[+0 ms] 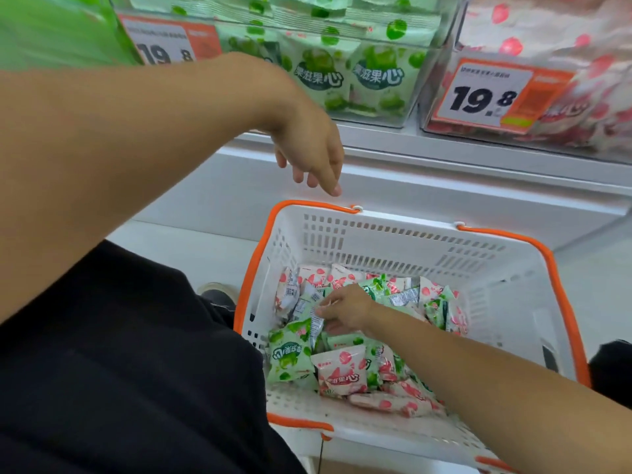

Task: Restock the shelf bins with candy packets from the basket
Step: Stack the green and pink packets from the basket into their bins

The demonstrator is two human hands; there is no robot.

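A white basket with an orange rim [427, 248] sits on the floor below the shelf, holding several green and pink candy packets. My right hand [345, 311] is down inside the basket, fingers pinching a green packet [316, 319] near the left side of the pile. My left hand [311, 148] hangs above the basket's far rim, fingers pointing down and apart, holding nothing. On the shelf above, a clear bin of green packets [345, 77] stands left of a clear bin of pink packets [564, 80].
Orange price tags reading 19.8 hang on the bin fronts [485, 94]. The white shelf ledge [444, 159] runs just beyond the basket. My dark trousers [119, 354] fill the lower left, with a shoe [217, 294] beside the basket.
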